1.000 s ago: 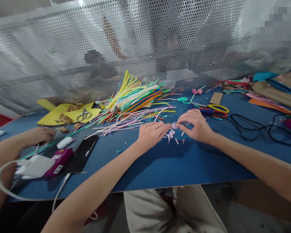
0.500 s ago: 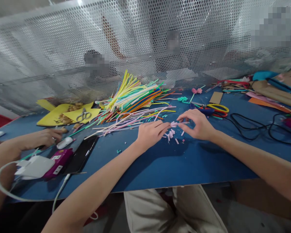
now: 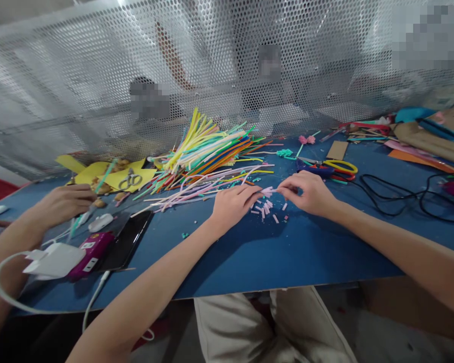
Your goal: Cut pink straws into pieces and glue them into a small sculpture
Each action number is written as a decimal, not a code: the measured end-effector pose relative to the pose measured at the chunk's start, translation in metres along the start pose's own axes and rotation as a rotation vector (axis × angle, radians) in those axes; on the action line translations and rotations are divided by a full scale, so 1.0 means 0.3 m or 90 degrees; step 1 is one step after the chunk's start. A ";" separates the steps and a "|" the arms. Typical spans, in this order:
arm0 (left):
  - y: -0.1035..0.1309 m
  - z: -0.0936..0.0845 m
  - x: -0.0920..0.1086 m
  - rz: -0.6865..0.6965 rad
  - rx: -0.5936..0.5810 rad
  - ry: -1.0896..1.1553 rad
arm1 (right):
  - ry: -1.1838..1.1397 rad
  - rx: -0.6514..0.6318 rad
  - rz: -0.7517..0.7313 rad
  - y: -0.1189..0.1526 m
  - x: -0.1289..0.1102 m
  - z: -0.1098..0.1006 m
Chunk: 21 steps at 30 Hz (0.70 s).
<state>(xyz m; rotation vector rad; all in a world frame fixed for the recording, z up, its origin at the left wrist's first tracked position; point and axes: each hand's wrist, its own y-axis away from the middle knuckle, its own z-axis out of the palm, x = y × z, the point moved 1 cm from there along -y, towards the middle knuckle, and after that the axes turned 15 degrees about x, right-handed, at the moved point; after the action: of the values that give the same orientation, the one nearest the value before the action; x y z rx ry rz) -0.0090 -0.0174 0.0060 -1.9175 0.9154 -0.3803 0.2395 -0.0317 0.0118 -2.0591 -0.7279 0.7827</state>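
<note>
My left hand (image 3: 235, 202) pinches a small bunch of pale lilac pieces (image 3: 268, 191) above the blue table. On the right, my right hand (image 3: 305, 191) has thumb and fingertips closed at the right end of that same bunch. Short cut lilac pieces (image 3: 266, 207) lie scattered just below the hands. Behind my left hand, long lilac pipe cleaners (image 3: 189, 190) are spread out, with a thick multicoloured bundle of them (image 3: 212, 146) beyond. Yellow-handled scissors (image 3: 340, 167) rest behind my right hand.
At the left, another person's hand (image 3: 66, 201) holds a teal stick. Nearby are a black phone (image 3: 130, 242), a purple box (image 3: 93, 254), a white charger (image 3: 55, 259) and silver scissors (image 3: 130, 180) on yellow sheets. Black cable (image 3: 393, 196) lies at right. Perforated metal (image 3: 219, 65) stands behind.
My right hand's fingers have come together at the lilac bunch, and my left hand has shifted slightly left. The other person's hand has moved, and a teal stick now stands up in it.
</note>
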 end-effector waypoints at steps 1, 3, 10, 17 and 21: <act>0.000 0.001 -0.002 0.004 0.000 0.007 | 0.000 0.001 0.001 0.000 0.001 0.000; -0.001 0.004 -0.005 0.012 -0.002 0.017 | 0.000 -0.001 0.003 0.002 0.002 0.001; 0.001 0.010 -0.020 0.036 -0.007 0.013 | -0.020 -0.025 0.006 0.009 0.011 0.005; 0.008 0.008 -0.024 0.018 0.000 0.006 | -0.027 -0.047 0.005 0.008 0.019 0.006; 0.003 -0.001 -0.022 0.003 -0.004 0.018 | -0.037 -0.040 0.017 0.006 0.010 0.002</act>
<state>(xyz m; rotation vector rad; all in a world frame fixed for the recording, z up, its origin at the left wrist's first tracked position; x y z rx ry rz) -0.0138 -0.0131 0.0061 -1.9192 0.9395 -0.4030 0.2412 -0.0303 0.0093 -2.1137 -0.7675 0.8467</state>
